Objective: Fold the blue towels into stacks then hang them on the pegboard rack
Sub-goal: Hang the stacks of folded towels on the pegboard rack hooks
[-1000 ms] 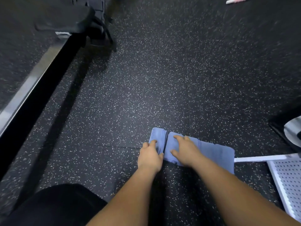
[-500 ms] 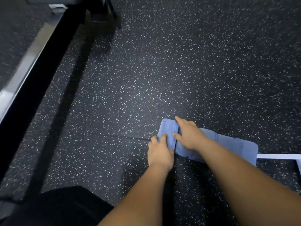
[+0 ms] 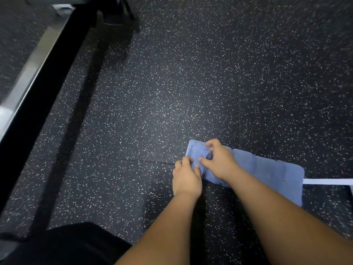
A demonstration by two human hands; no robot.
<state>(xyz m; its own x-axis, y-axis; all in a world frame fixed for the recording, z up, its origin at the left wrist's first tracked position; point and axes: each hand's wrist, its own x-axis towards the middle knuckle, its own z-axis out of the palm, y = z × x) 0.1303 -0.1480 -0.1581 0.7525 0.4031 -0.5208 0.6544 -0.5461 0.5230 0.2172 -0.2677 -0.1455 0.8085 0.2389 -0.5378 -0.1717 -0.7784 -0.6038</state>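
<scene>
A blue terry-cloth towel (image 3: 267,169) lies flat on the black rubber floor with white speckles (image 3: 172,92). It stretches from under both hands out to the right of the right hand (image 3: 219,161).

The right hand sits on the towel's left end. Its thumb and forefinger are curled in and pinch a small bunched fold of the cloth. The left hand (image 3: 187,178) is just beside it, on the near side. Its fingers are bent over the towel's near-left edge and its thumb lies on top of the cloth, gripping that edge.

A thin white flat strip (image 3: 324,181) lies on the floor well to the right of the right hand, and its end meets the towel's far right edge. A long black bar with a shiny metal edge (image 3: 38,92) runs diagonally well to the left of the left hand. The person's black-clothed knee (image 3: 76,245) is near and to the left of the left forearm.
</scene>
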